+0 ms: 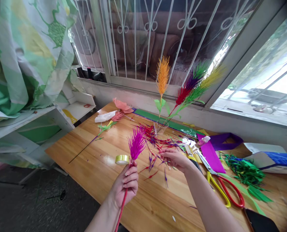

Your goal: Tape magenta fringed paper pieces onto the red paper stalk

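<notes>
A: What did we have in our left hand (126, 183)?

B: We had it clamped shut around the red stem of the magenta feather spike (136, 144), the plume standing upright just above our curled fingers. The stem ran down past our wrist toward the bottom of the view.

A: And our right hand (173, 158)?

B: We held it low over the wooden table (102, 141), fingers bent down into the scattered loose feathers (155, 137), red and purple ones. Whether we had actually pinched one between the fingertips, we could not tell; the fingertips were turned away from us.

A: So our hands were apart?

B: Yes, apart, the left nearer to us and the right farther along the table.

A: What lay around them?

B: A roll of yellow-green tape (122, 159) sat flat on the table just left of the plume. To the right of our right arm lay the scissors (222, 187) with one yellow and one red handle, beside a strip of purple paper (209, 153) and a heap of green cuttings (245, 170).

A: And farther back?

B: A clear glass (161, 126) near the window held finished spikes, an orange one (163, 74) upright and red, purple, green and yellow ones leaning right. A pink paper flower (122, 105) lay at the far left corner.
</notes>
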{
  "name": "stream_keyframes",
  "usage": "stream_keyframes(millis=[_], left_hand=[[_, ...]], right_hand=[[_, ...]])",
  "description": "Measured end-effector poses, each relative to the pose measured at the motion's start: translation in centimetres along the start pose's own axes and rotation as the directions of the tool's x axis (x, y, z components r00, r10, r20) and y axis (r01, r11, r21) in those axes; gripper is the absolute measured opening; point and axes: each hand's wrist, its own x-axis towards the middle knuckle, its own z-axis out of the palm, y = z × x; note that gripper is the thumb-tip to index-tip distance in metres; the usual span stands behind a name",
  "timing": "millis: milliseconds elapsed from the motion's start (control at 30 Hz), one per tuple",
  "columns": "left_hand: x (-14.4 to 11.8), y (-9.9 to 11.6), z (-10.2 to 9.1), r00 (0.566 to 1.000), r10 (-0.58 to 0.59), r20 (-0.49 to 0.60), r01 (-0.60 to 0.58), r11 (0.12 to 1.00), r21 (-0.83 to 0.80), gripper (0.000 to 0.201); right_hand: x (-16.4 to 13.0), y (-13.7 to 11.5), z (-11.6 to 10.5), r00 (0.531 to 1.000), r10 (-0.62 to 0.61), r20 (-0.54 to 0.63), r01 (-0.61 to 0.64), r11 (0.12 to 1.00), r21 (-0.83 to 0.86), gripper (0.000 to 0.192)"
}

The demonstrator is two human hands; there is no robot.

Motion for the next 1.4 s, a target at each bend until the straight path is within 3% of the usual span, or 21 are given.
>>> stream_keyframes(millis=[100,267,467,567,800,1067,1267,1400], left_hand=[[0.0,-0.2,0.1,1.0,0.002,0.001,-0.002,1.0,0.014,0.031],[0.3,-0.6,0.0,0.998,0.05,-0.028,-0.047,0.995,0.089,0.025],[0.6,-0.7,-0.3,0.999,0.052,-0.017,-0.047,0.979,0.199,0.014],[0.5,-0.6,-0.3,0.999,0.046,0.011,-0.047,0.971,0.234,0.015],[0.5,-0.5,0.1,1.0,0.007,0.014,-0.01,0.965,0.263,0.016],[0.8,-0.4,-0.3,0.999,0.03,0.035,-0.039,0.952,0.303,0.014],[1.0,-0.3,-0.6,0.998,0.044,0.039,-0.054,0.947,0.316,0.014],[1.0,-0.3,-0.4,0.999,0.037,0.036,-0.047,0.948,0.314,0.021]], right_hand=[[-1.9,-1.5,1.3,0.998,-0.042,0.048,0.036,0.992,0.122,0.026],[-5.2,-4.2,6.0,0.978,-0.2,0.052,0.184,0.957,0.222,0.028],[-5.0,-4.9,9.9,0.915,-0.404,0.002,0.404,0.914,-0.029,0.019],[-4.6,-4.9,10.3,0.914,-0.406,0.012,0.406,0.911,-0.072,0.019],[-5.3,-6.0,10.1,0.949,-0.314,0.037,0.31,0.947,0.085,0.023],[-4.5,-4.5,10.6,0.88,-0.471,-0.059,0.426,0.839,-0.337,0.016],[-4.9,-4.9,10.7,0.826,-0.558,-0.078,0.474,0.763,-0.44,0.015],[-5.1,-5.2,10.9,0.847,-0.527,-0.067,0.452,0.781,-0.431,0.013]])
